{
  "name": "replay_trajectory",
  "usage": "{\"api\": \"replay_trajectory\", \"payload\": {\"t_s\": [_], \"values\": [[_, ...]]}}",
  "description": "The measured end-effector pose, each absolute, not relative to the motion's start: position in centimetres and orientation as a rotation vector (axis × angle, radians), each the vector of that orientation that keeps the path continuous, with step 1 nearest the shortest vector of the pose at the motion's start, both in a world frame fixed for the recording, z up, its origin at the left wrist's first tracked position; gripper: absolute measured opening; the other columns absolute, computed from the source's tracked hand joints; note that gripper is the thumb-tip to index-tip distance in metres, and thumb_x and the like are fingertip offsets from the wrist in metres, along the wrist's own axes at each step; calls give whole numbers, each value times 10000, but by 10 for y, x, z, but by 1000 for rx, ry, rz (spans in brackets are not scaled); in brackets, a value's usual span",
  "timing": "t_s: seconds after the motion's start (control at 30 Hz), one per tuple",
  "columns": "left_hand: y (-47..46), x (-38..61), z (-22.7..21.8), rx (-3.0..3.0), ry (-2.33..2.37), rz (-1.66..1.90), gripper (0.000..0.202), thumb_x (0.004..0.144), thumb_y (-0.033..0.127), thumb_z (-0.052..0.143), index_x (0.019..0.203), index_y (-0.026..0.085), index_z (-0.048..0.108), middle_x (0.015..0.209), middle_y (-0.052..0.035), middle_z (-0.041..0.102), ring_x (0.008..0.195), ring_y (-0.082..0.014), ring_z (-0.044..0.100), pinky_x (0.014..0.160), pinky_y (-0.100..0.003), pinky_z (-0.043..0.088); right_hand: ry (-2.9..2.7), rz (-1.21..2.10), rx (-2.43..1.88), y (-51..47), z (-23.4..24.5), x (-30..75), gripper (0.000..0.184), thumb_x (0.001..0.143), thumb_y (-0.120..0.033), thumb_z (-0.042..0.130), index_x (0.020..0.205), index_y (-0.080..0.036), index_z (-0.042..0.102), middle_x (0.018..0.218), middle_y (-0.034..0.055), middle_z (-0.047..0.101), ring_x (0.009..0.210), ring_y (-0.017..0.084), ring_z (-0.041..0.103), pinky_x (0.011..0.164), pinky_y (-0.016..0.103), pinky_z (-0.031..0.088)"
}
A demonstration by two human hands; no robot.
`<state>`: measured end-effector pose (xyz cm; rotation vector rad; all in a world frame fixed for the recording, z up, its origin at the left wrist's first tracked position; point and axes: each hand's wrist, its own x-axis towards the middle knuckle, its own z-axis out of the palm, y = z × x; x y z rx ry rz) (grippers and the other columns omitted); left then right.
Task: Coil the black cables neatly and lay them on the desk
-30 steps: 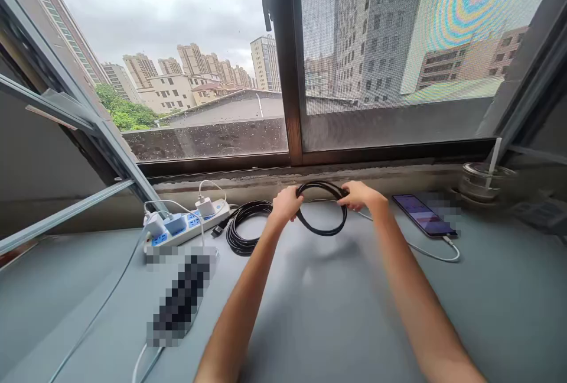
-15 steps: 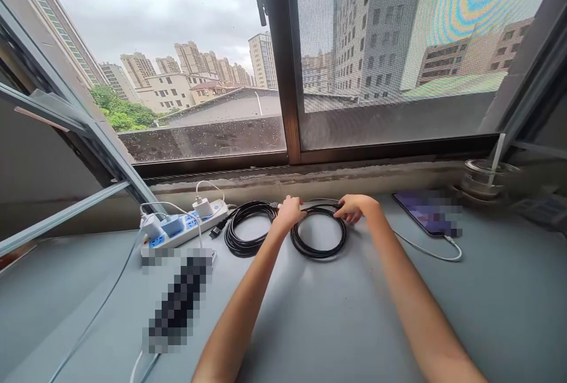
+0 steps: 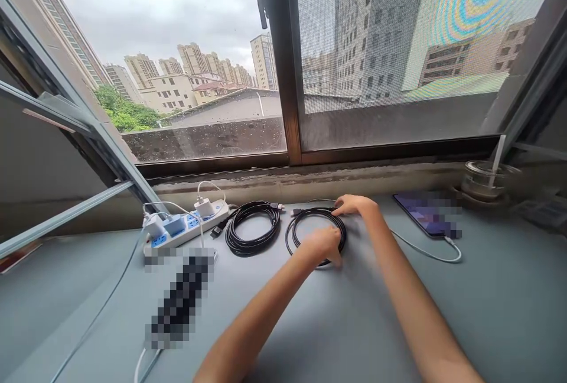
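A coiled black cable (image 3: 296,234) lies flat on the grey sill (image 3: 336,324) below the window. My left hand (image 3: 322,244) is closed over the coil's near edge, with the fingers bent down onto it. At the coil's far right edge my right hand (image 3: 355,204) pinches the cable with its fingertips. One plug end of this cable pokes out at the coil's far left. A second, thicker black coil (image 3: 252,230) lies just to the left, apart from both hands.
A white and blue power strip (image 3: 188,226) with chargers sits at the left, white leads trailing toward me. A blurred dark object (image 3: 179,300) lies near it. On the right are a phone (image 3: 425,213) on a white cable (image 3: 425,253) and a glass jar (image 3: 485,179).
The coil, held up off the sill a second ago, now lies flat on it. My left hand has moved from the coil's far left edge to its near edge.
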<state>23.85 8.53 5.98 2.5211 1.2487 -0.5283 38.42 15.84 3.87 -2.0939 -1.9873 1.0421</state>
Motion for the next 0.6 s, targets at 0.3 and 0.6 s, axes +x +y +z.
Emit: {"api": "replay_trajectory", "payload": {"t_s": [0.3, 0.6], "values": [[88, 232, 69, 2533, 1171, -732, 683, 549, 60, 713, 1202, 177, 551, 1247, -135, 547, 1022, -268, 597, 832, -294, 496, -2155, 902, -1920, 168, 25, 362, 409, 836, -186, 641, 1231, -153, 537, 1301, 104, 507, 1150, 236, 519, 975, 447, 430], [84, 236, 63, 2588, 1248, -512, 447, 667, 75, 668, 1082, 228, 604, 1225, -104, 559, 1154, -250, 515, 976, -337, 393, -2131, 796, -2041, 167, 26, 360, 319, 863, -214, 613, 1174, -157, 571, 1209, 89, 570, 1090, 215, 557, 943, 434, 451]]}}
